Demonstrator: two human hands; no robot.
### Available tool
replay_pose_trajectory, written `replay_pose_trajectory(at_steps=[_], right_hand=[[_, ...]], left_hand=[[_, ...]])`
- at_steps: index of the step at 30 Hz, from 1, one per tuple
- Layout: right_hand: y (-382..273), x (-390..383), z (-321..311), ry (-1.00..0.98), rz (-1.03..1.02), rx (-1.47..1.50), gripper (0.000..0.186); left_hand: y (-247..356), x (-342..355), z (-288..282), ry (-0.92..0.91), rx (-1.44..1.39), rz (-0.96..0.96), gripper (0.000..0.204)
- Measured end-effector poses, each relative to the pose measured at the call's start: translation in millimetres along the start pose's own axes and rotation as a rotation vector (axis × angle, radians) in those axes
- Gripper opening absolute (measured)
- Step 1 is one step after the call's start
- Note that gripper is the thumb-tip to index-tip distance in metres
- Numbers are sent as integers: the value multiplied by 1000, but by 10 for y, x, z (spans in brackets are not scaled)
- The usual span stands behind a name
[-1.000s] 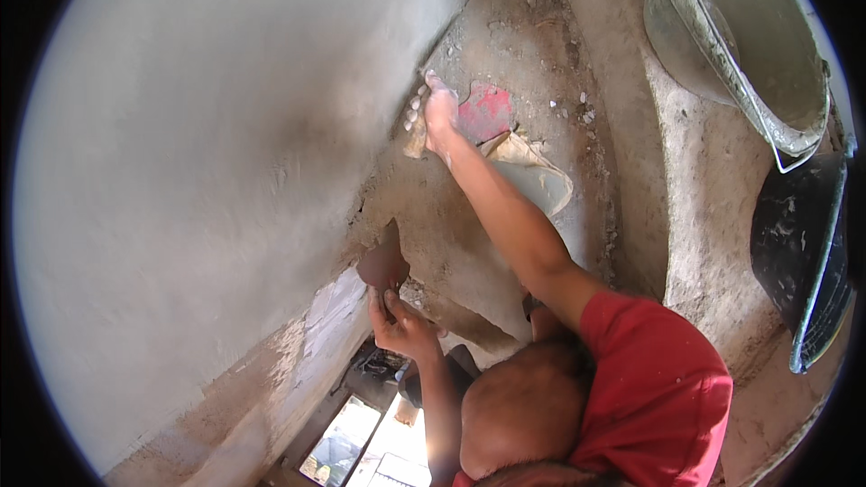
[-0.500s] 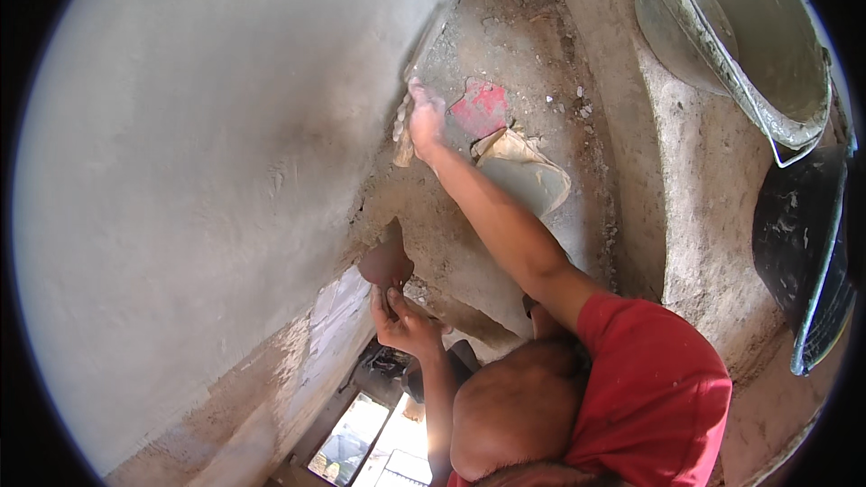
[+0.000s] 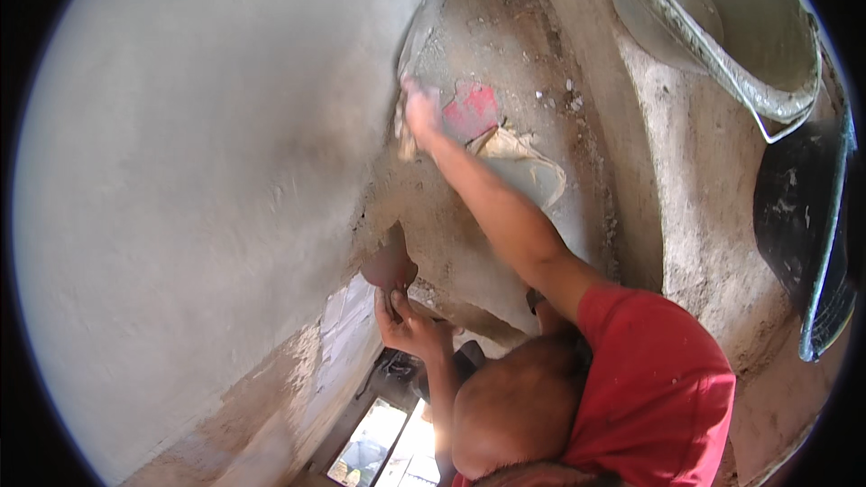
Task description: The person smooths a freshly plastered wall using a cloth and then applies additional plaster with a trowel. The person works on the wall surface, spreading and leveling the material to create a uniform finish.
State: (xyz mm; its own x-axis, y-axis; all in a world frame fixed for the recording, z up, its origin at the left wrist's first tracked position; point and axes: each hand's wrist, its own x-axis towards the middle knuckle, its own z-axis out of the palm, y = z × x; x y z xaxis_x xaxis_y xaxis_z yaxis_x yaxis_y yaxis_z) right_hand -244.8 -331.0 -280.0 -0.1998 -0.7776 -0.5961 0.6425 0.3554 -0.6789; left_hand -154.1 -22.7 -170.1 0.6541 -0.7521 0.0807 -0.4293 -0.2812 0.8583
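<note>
A plastering trowel (image 3: pixel 413 43) stands nearly edge-on against the smooth grey wall (image 3: pixel 180 153), close to where it meets the floor. My right hand (image 3: pixel 420 115), blurred by motion, is closed round its handle at the far end of my outstretched arm. Nearer, my left hand (image 3: pixel 410 329) grips a reddish-brown flat piece (image 3: pixel 390 261), broad and rounded, with a narrow tip directed away from me. My thumb and fingers press on its lower edge, beside the base of the wall. Whether it has a handle I cannot tell.
A pale crumpled bag (image 3: pixel 532 173) and a pink-red patch (image 3: pixel 471 111) lie on the rubble-strewn floor beside my right forearm. At the right stand a mortar-stained bucket (image 3: pixel 767 95) with a wire handle and a black tub (image 3: pixel 794 216). Light comes through a window (image 3: pixel 370 437) at the bottom.
The view has shifted a little. The trowel's blade has turned slightly and shows more of its face along the wall. My left hand keeps its hold on the reddish-brown piece.
</note>
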Motion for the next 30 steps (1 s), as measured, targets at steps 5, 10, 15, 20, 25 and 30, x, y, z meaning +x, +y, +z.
replay_pose_trajectory(at_steps=[5,10,15,20,25,30], right_hand=[[-149,334,-67,-74,51,125,37],[-168,438,-140,-68,85,175,35],[-362,529,-121,-71,102,208,36],[-473,684,-202,-139,28,74,35],[-473,760,-259,-116,-26,122,35],[-640,877,-242,-51,122,304,36]], left_hand=[[40,-9,20,12,-84,-34,34],[38,-33,61,-18,-25,-16,34],[22,-9,60,-42,-11,-13,34],[6,25,82,-29,-66,5,34],[41,-13,89,-56,-69,-11,35],[90,-57,107,-60,-8,-25,35]])
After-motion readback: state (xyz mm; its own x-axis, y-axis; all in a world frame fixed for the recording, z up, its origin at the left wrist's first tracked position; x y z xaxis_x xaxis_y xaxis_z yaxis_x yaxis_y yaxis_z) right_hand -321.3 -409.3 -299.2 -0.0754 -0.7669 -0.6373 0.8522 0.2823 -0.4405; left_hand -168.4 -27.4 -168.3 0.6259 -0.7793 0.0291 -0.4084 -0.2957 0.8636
